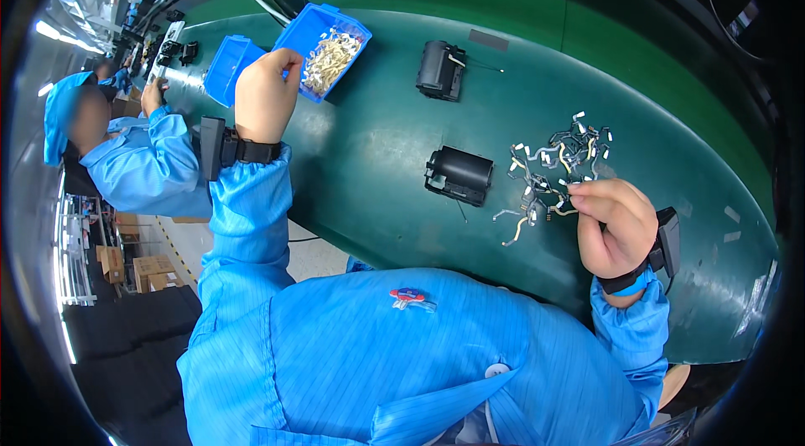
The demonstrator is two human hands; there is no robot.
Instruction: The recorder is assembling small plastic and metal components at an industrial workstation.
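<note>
Fingers curled together, my left hand [267,98] is at the near side of a blue plastic bin [356,25]. Inside that bin lies a heap of small cream-coloured connector leads [334,59]. Whatever the left fingertips may hold is hidden. My right hand [619,224] pinches a short wire lead with a white connector [573,189] at the near right edge of a loose pile of dark and yellowish leads [563,152] on the table. Two black plastic housings [459,173] rest between my hands, one behind the other; the farther black housing [442,70] has a thin wire sticking out to the right.
A second blue bin [220,81] stands left of the first, partly behind my left hand. The green table [377,194] curves across the view. At the left, a co-worker in blue [138,152] reaches toward the bench. Cardboard boxes [153,272] stand on the floor.
</note>
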